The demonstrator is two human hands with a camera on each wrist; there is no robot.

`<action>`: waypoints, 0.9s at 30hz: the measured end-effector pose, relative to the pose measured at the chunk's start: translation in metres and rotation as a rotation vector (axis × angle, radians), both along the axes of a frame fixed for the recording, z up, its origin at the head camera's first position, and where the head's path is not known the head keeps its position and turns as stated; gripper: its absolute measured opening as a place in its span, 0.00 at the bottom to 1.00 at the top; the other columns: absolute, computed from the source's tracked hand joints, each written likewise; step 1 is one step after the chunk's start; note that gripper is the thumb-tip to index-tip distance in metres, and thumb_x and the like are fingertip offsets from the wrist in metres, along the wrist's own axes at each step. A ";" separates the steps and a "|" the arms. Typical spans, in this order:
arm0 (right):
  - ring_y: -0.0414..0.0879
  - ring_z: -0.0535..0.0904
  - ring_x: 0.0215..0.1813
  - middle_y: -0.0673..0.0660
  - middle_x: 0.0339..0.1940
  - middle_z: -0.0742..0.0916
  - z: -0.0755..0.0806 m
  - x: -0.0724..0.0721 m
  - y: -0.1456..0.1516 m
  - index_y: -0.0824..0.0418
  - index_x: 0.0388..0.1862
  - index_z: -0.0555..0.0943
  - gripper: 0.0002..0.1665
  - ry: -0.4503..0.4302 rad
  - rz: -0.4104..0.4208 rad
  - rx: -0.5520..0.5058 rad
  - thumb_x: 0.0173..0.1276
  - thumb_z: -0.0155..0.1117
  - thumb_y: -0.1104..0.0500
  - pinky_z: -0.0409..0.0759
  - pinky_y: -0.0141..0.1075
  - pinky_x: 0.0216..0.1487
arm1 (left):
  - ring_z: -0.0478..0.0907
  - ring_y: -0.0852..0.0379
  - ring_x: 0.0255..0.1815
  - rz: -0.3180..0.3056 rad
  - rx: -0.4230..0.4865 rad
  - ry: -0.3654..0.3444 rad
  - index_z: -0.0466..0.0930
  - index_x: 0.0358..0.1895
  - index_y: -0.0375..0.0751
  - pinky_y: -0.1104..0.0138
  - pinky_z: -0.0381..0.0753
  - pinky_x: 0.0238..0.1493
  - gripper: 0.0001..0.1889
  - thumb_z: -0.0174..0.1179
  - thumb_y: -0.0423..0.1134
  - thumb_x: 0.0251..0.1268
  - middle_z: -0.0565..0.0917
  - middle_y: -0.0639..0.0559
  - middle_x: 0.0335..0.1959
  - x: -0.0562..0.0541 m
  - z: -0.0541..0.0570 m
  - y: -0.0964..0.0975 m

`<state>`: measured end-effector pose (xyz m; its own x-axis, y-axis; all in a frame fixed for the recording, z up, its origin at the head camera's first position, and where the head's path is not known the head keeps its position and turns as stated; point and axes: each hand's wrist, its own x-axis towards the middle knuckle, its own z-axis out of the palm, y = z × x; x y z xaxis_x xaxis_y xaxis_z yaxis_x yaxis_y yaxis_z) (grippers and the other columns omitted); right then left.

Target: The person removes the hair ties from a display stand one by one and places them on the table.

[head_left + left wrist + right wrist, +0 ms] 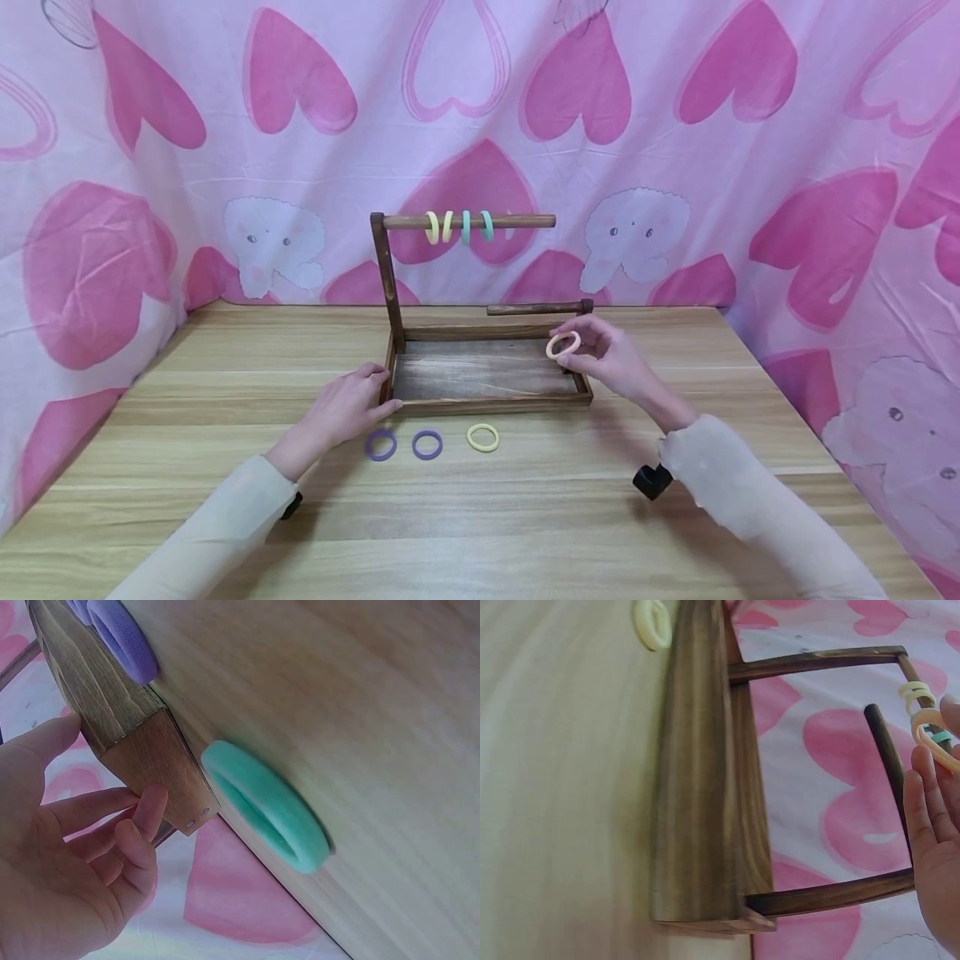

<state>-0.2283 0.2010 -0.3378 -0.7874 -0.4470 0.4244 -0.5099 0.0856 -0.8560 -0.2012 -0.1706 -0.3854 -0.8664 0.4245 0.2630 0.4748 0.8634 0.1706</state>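
Observation:
My right hand (611, 360) pinches a peach hair tie (563, 345) between thumb and fingers, over the right end of a dark wooden rack (480, 407) and below its short lower bar (532, 309). My left hand (347, 406) holds the rack's front left corner, thumb along the front and fingers at the side. Two yellow hair ties (447, 227) and two green hair ties (467, 227) hang on the tall upper bar (525, 221). In the left wrist view, a green hair tie (266, 806) lies on the table beside that corner.
Two purple hair ties (427, 445) and one yellow hair tie (483, 437) lie on the wooden table (480, 533) in front of the rack. A pink heart-patterned cloth (480, 83) hangs behind and at both sides. Black wrist gear (652, 481) sits below the right sleeve.

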 end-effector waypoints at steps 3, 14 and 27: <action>0.44 0.77 0.37 0.65 0.44 0.79 -0.006 0.005 -0.001 0.72 0.46 0.70 0.20 -0.019 0.034 0.018 0.53 0.61 0.75 0.77 0.32 0.32 | 0.76 0.43 0.38 0.004 0.000 -0.003 0.75 0.47 0.27 0.54 0.76 0.36 0.28 0.61 0.51 0.52 0.75 0.39 0.45 0.000 0.000 0.000; 0.45 0.77 0.36 0.65 0.40 0.80 -0.026 0.016 -0.005 0.70 0.46 0.72 0.20 -0.084 0.079 0.113 0.53 0.63 0.73 0.76 0.33 0.33 | 0.76 0.43 0.38 0.006 -0.003 -0.007 0.75 0.47 0.28 0.54 0.76 0.36 0.28 0.60 0.51 0.52 0.75 0.39 0.45 -0.001 -0.001 -0.001; 0.62 0.75 0.41 0.67 0.41 0.79 -0.036 0.033 -0.013 0.73 0.45 0.72 0.20 -0.190 0.155 0.164 0.52 0.63 0.73 0.77 0.38 0.41 | 0.76 0.44 0.39 0.006 -0.007 -0.005 0.75 0.48 0.28 0.54 0.76 0.36 0.28 0.60 0.51 0.53 0.75 0.39 0.45 0.000 0.000 0.000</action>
<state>-0.1949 0.1875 -0.3737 -0.7630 -0.6183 0.1884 -0.3600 0.1644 -0.9184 -0.2013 -0.1711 -0.3857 -0.8702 0.4215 0.2552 0.4690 0.8673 0.1666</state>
